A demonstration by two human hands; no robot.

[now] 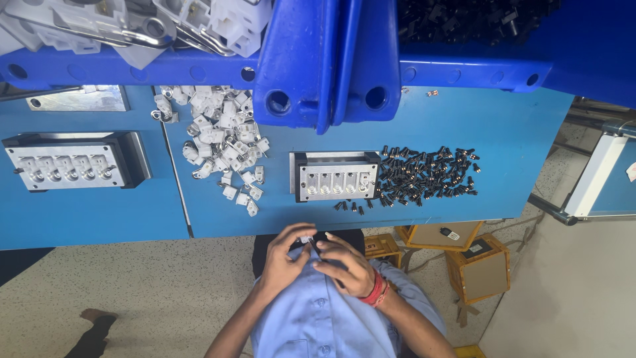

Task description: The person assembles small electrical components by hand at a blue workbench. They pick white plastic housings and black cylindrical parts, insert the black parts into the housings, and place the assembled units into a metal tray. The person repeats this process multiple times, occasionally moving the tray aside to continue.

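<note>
Head view shows your two hands drawn in close to your chest, just off the near edge of the blue bench (517,132). Your left hand (283,255) and your right hand (348,265) meet fingertip to fingertip, both pinching one small white plastic piece (307,239) between them; only a sliver of it shows above your fingers. On your right wrist sit red bands (375,290). Straight ahead of your hands on the bench stands one metal fixture block (336,178) with a row of five sockets along its face. Beside it, on one side, lies a heap of small black parts (427,176), too many and too tangled to count, with about five strays just in front of the block. On its other side lies a heap of white plastic pieces (222,139), again too many to count. Farther out on that side stands a second fixture block (63,166), also with five sockets. Two blue bins (298,53) hang over the back of the bench, one holding white pieces, one black. Under the bench stand two yellow boxes (477,268).
</note>
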